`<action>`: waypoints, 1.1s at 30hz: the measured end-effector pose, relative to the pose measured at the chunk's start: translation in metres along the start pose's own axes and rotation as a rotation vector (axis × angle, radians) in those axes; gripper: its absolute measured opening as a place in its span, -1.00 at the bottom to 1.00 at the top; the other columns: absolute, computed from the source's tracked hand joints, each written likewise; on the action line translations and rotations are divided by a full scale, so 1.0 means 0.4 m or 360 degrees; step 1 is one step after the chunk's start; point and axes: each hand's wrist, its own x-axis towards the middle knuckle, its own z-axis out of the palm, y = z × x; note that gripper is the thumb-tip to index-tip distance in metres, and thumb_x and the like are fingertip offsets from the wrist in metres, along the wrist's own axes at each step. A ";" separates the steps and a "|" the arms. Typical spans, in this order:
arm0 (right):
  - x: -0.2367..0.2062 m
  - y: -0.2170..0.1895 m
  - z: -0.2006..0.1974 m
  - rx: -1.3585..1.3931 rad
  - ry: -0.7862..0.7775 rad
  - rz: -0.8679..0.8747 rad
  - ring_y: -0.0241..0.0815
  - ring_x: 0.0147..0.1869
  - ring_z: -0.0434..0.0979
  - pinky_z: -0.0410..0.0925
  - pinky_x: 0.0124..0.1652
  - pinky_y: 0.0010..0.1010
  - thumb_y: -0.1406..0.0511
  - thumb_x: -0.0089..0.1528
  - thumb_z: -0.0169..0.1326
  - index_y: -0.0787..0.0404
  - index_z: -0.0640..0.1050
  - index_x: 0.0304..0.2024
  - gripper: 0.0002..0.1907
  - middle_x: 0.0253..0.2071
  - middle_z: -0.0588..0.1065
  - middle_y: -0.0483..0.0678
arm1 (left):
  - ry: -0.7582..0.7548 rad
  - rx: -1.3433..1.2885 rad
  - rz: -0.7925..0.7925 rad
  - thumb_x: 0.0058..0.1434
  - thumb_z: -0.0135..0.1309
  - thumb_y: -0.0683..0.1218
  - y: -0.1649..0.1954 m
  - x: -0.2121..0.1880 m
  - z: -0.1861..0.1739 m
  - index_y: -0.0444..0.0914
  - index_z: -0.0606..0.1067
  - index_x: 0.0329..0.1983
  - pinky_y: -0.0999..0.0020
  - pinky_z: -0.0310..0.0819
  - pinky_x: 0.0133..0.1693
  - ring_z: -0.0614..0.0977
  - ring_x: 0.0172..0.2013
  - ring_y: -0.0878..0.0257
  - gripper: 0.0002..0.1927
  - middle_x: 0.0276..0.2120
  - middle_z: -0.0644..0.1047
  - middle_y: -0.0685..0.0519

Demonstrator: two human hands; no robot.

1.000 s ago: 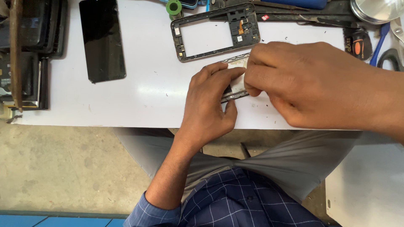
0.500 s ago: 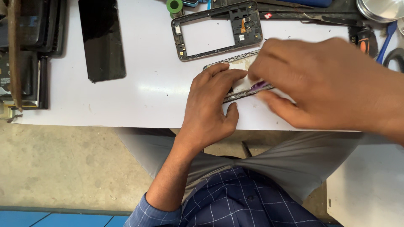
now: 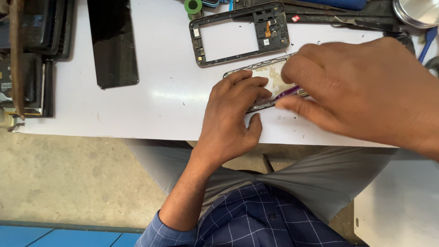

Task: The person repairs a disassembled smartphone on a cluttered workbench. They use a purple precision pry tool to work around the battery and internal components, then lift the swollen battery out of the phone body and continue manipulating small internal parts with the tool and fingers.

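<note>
Phone panel, flat and pale with yellowish glue residue and a dark rim [image 3: 270,75], is seen at the centre of the frame on the white table top [image 3: 155,105], just below an empty black phone frame with a rectangular opening [image 3: 240,32]. The panel is pressed down by the left hand [image 3: 231,121], whose fingers are spread flat over its left end while the thumb is laid against the table below it. A thin purple tool [image 3: 288,93] is pinched in the nearly closed fingers of the right hand [image 3: 361,87], with its tip set on the panel's lower edge. The left forearm is raised from the lower middle of the frame out of a blue checked sleeve [image 3: 157,231]; the right hand enters from the right. A black glass screen [image 3: 113,41] lies at upper left.
</note>
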 end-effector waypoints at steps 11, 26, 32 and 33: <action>-0.010 -0.003 -0.003 0.0567 0.0054 -0.0038 -0.18 -0.34 0.59 0.41 -0.50 -0.38 0.40 0.14 0.13 0.18 0.55 -0.13 -0.77 -0.20 0.51 -0.13 | -0.0016 0.0016 0.0001 0.00 0.10 -0.27 -0.002 0.002 -0.001 -0.25 0.57 -0.02 0.03 0.23 0.36 0.39 0.36 -0.02 -0.59 0.15 0.55 0.02; -0.087 0.027 -0.003 0.0812 0.0331 0.0263 -0.10 -0.10 0.63 0.47 -0.13 -0.35 0.42 0.18 0.21 0.31 0.50 -0.07 -0.73 -0.12 0.52 0.07 | -0.0010 0.0028 -0.0011 0.09 0.21 -0.20 0.000 0.002 0.004 -0.23 0.59 -0.03 0.03 0.21 0.36 0.39 0.35 0.00 -0.67 0.15 0.55 0.04; -0.085 0.012 0.014 0.0870 0.0515 0.0321 -0.08 -0.11 0.60 0.45 -0.14 -0.34 0.45 0.17 0.25 0.34 0.52 -0.15 -0.77 -0.17 0.53 0.09 | 0.0001 0.0023 -0.0009 0.09 0.26 -0.15 0.002 0.003 0.004 -0.23 0.59 -0.05 0.05 0.23 0.33 0.42 0.33 0.01 -0.67 0.12 0.56 0.03; -0.086 0.011 0.015 0.0897 0.0541 0.0305 -0.09 -0.11 0.59 0.44 -0.14 -0.35 0.45 0.16 0.25 0.34 0.52 -0.15 -0.77 -0.17 0.53 0.08 | 0.0012 0.0027 0.0003 0.10 0.27 -0.12 0.001 0.004 0.005 -0.23 0.59 -0.05 0.05 0.24 0.32 0.42 0.32 0.01 -0.68 0.12 0.57 0.03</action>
